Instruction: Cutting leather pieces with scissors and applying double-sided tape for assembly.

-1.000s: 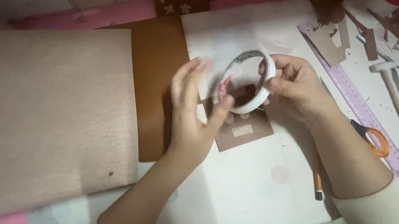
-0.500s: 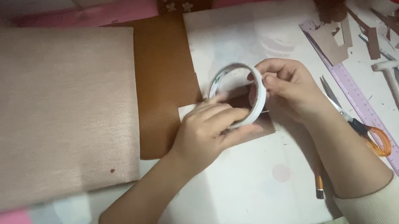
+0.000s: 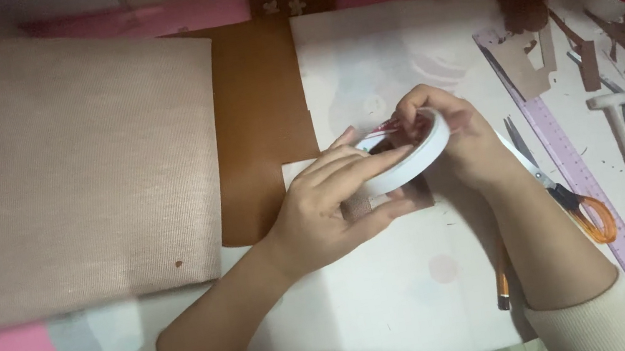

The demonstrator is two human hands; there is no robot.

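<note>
Hands meet over the middle of the white tabletop (image 3: 403, 313), both on a white ring-shaped roll of tape (image 3: 411, 157). The left hand (image 3: 334, 206) lies partly closed, fingers stretched along the roll's near rim and thumb beneath, pinning it over a small brown card piece (image 3: 397, 199). The right hand (image 3: 449, 131) curls around the far side, its fingertips (image 3: 405, 119) pinched at the top edge where a thin reddish strip shows — whether that strip is already lifted free cannot be told.

Risks, as judged: the pinch could slip and the tape end fall back onto the roll; a pull at an angle could tear or crease the strip; the card piece could shift if the left hand's pressure eases. Orange-handled scissors (image 3: 570, 200) and a lilac plastic ruler (image 3: 574, 174) lie just beside the right forearm and could be knocked.

Against half a second earlier: the roll now tilts flatter, nearer the table, and the left fingers reach further across it.
</note>
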